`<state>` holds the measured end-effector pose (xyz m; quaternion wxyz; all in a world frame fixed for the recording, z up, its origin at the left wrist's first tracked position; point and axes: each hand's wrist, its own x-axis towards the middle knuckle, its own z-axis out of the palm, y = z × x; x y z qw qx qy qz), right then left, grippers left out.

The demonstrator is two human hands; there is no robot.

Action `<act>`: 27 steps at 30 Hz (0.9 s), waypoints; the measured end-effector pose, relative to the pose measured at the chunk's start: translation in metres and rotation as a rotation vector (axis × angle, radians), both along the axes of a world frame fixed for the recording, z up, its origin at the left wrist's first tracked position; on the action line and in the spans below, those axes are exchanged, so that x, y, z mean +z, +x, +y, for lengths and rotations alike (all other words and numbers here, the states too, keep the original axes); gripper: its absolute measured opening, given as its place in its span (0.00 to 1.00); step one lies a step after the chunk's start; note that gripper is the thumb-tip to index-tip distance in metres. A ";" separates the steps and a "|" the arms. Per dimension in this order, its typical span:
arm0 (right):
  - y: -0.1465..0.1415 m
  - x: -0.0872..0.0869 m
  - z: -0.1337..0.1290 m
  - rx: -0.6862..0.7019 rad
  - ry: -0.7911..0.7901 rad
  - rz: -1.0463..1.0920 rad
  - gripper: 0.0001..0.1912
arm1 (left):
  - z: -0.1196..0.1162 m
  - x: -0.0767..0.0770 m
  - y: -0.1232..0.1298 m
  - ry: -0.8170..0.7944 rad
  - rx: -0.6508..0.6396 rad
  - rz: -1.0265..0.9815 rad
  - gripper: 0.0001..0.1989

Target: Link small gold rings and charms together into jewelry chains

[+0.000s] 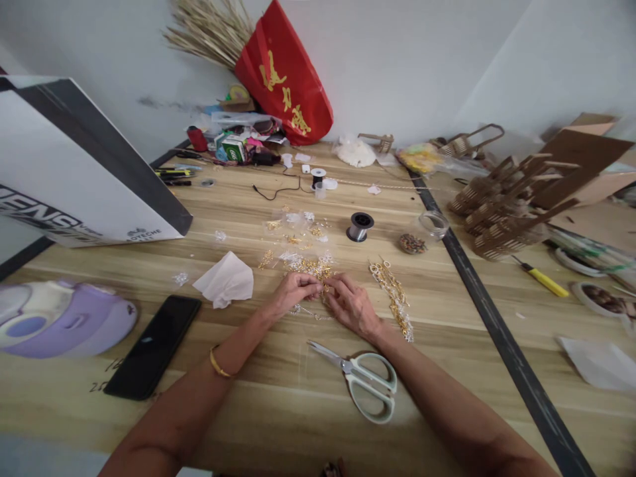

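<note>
My left hand [294,293] and my right hand [352,306] meet over the middle of the table, fingertips pinched close together. Whatever is between them is too small to make out. Just beyond lies a pile of small gold and silver jewelry findings [311,266]. Below the fingers a thin silver chain [318,317] rests on the wood. Right of my right hand stretches a bunch of gold and silver chains [395,298]. Scissors with pale handles [365,381] lie nearer to me, blades pointing left and away.
Left are a black phone [154,348], a purple-white device [74,318], white paper [226,279] and a big box [89,165]. Beyond my hands stand a wire spool [360,226] and a tipped jar of beads [415,243]. A yellow cutter [544,278] and small woven baskets [497,212] lie right.
</note>
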<state>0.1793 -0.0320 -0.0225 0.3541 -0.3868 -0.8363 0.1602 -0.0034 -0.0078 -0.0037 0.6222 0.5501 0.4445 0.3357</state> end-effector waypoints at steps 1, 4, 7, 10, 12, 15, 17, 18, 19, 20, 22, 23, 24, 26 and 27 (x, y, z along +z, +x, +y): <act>0.000 0.000 0.000 0.011 -0.005 -0.002 0.14 | 0.000 0.000 0.000 0.000 0.001 0.006 0.16; 0.001 0.000 0.002 0.031 -0.025 -0.005 0.10 | 0.001 -0.001 0.000 0.008 -0.007 0.034 0.17; 0.003 -0.001 0.003 0.042 -0.039 0.000 0.10 | 0.001 -0.002 -0.001 0.034 -0.021 0.053 0.17; 0.004 -0.001 0.004 0.042 -0.045 0.009 0.10 | 0.002 -0.001 -0.003 0.076 -0.050 0.083 0.17; 0.004 -0.001 0.004 0.034 -0.047 0.020 0.10 | 0.003 -0.001 -0.003 0.103 -0.073 0.107 0.18; 0.003 0.001 0.004 0.027 -0.061 0.067 0.09 | 0.003 -0.002 -0.003 0.152 -0.101 0.127 0.19; 0.002 0.003 0.004 0.013 -0.074 0.120 0.07 | 0.003 -0.003 -0.003 0.192 -0.110 0.153 0.19; 0.002 0.004 0.004 0.003 -0.079 0.150 0.07 | 0.003 -0.002 -0.003 0.208 -0.114 0.173 0.20; 0.001 0.005 0.003 -0.010 -0.086 0.181 0.06 | 0.002 -0.002 -0.002 0.223 -0.118 0.198 0.20; 0.000 0.006 0.003 -0.023 -0.097 0.214 0.06 | 0.001 -0.002 -0.002 0.241 -0.129 0.227 0.20; -0.001 0.008 0.002 -0.041 -0.144 0.286 0.06 | 0.000 -0.001 -0.001 0.299 -0.156 0.292 0.20; -0.002 0.009 0.002 -0.041 -0.183 0.324 0.06 | -0.001 -0.001 -0.001 0.336 -0.169 0.330 0.20; -0.003 0.009 0.001 -0.038 -0.231 0.363 0.06 | -0.002 0.000 0.000 0.375 -0.180 0.369 0.19; -0.005 0.008 0.000 -0.027 -0.340 0.438 0.07 | -0.003 0.001 0.001 0.435 -0.188 0.439 0.19; -0.006 0.008 -0.001 -0.022 -0.397 0.472 0.08 | -0.004 0.002 0.002 0.454 -0.187 0.468 0.19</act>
